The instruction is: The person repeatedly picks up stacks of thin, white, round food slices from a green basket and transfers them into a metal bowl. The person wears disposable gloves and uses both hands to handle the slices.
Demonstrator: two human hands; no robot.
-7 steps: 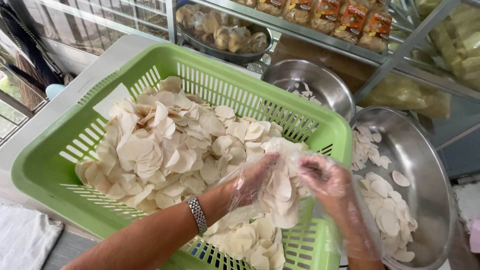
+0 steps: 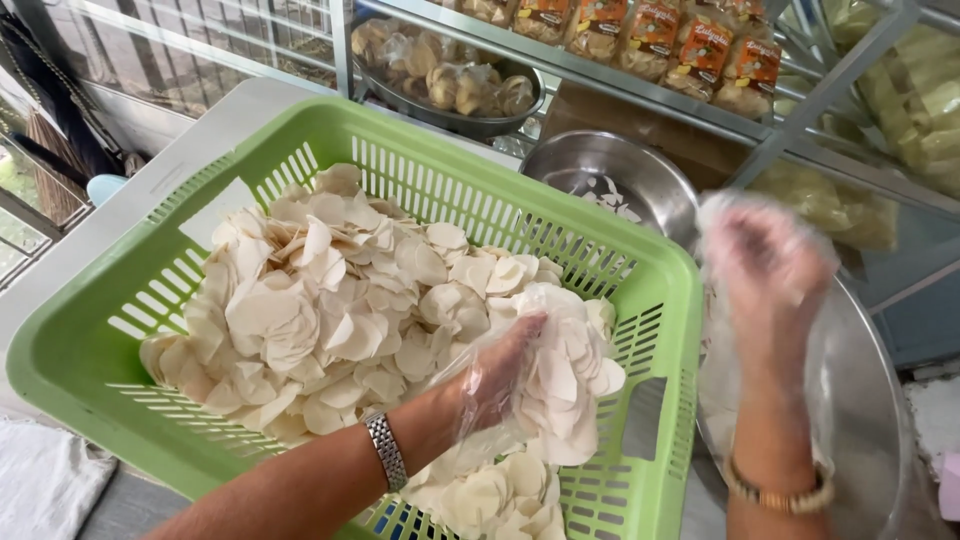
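Green basket [image 2: 420, 170]: filled with pale chips [image 2: 320, 300].
Left hand [image 2: 500, 375]: gloved, closed on a chip clump at the right wall.
Right hand [image 2: 765, 255]: blurred over the steel bowl [image 2: 870, 400]; grip cannot be told.
Tip: clumps are best loosened gently, breakage avoided.

A pale grey table [image 2: 170, 165] holds a big green basket [image 2: 420, 170] in the middle, a white cloth [image 2: 40, 480] at eight o'clock, and two shiny metal bowls [image 2: 610, 185] at two and four o'clock.
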